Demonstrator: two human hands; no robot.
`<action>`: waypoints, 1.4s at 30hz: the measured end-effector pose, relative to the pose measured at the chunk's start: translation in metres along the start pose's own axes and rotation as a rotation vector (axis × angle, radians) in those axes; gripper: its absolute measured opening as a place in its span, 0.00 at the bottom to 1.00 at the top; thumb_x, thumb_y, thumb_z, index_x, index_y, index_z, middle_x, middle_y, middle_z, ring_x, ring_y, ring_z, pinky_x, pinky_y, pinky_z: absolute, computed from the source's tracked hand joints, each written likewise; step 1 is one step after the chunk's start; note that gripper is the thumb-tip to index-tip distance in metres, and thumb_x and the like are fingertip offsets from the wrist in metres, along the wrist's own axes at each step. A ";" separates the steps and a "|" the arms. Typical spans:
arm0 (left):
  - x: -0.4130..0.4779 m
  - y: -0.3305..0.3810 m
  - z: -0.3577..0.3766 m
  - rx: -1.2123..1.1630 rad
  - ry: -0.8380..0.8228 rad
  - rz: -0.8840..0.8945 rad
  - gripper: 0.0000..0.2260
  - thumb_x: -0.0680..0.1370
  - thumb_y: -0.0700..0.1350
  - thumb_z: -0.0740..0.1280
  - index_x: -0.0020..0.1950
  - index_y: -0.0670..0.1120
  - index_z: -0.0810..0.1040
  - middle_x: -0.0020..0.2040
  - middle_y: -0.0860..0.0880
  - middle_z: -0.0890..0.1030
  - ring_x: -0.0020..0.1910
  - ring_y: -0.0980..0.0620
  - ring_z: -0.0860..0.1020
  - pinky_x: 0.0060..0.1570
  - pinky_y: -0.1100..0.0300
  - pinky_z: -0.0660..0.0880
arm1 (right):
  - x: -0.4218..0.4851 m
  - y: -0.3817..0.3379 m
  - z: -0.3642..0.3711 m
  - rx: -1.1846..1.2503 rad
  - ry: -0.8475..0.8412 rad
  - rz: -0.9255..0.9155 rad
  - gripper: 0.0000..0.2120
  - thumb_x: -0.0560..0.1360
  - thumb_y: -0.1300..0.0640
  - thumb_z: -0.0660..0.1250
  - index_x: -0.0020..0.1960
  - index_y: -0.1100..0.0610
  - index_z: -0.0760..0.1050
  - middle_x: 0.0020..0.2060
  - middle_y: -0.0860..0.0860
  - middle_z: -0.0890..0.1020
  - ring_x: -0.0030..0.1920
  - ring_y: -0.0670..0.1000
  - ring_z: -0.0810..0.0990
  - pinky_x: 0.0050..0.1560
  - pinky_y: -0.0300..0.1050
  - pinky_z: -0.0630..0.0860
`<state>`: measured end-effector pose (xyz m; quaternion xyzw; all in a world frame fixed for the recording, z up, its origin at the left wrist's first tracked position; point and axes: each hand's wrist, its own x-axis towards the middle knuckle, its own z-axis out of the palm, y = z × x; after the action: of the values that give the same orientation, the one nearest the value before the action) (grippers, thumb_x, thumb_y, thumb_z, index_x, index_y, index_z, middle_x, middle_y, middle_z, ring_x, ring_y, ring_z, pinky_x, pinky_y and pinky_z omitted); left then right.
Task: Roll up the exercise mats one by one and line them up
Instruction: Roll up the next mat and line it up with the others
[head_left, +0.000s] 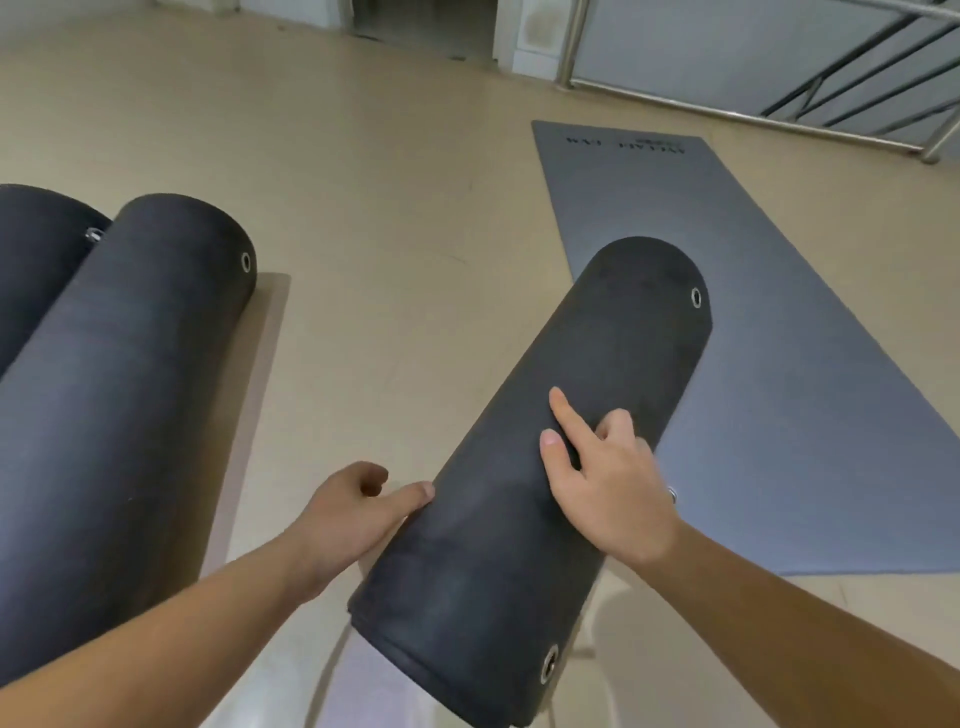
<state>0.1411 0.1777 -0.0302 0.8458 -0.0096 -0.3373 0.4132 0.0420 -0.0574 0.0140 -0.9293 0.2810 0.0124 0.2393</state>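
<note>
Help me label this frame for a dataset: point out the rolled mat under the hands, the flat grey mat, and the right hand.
rolled mat (613, 353): head view, dark upper surface beyond the fingertips.
flat grey mat (649, 208): head view, bare surface below the printed lettering.
right hand (615, 493): head view, back of the hand.

We are seeing matt, finely grained foam on the rolled mat (493, 551) under our right hand (608, 483), with shiny metal eyelets (696, 297).
</note>
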 end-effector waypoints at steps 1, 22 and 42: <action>-0.003 0.003 -0.010 0.076 0.117 0.074 0.30 0.74 0.60 0.76 0.72 0.49 0.76 0.68 0.52 0.79 0.63 0.50 0.79 0.65 0.54 0.75 | 0.005 -0.011 0.006 -0.051 0.001 -0.052 0.27 0.83 0.36 0.50 0.81 0.33 0.54 0.51 0.44 0.64 0.54 0.51 0.69 0.54 0.47 0.74; -0.007 0.004 -0.048 0.581 0.149 0.284 0.48 0.60 0.81 0.66 0.75 0.61 0.61 0.71 0.56 0.70 0.68 0.48 0.71 0.66 0.47 0.75 | -0.003 -0.070 0.082 1.343 -0.436 0.502 0.32 0.67 0.30 0.76 0.67 0.36 0.73 0.56 0.49 0.87 0.53 0.56 0.88 0.56 0.65 0.83; -0.056 -0.063 -0.047 -0.099 0.502 0.170 0.12 0.79 0.47 0.69 0.61 0.59 0.75 0.57 0.64 0.76 0.60 0.57 0.77 0.57 0.60 0.74 | -0.012 -0.146 0.091 0.057 -0.320 -0.581 0.21 0.74 0.48 0.65 0.66 0.42 0.81 0.62 0.35 0.75 0.66 0.43 0.71 0.73 0.46 0.68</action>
<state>0.1086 0.2678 -0.0231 0.8778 0.0386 -0.0813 0.4705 0.1194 0.0958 -0.0005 -0.9498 -0.0365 0.0815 0.2997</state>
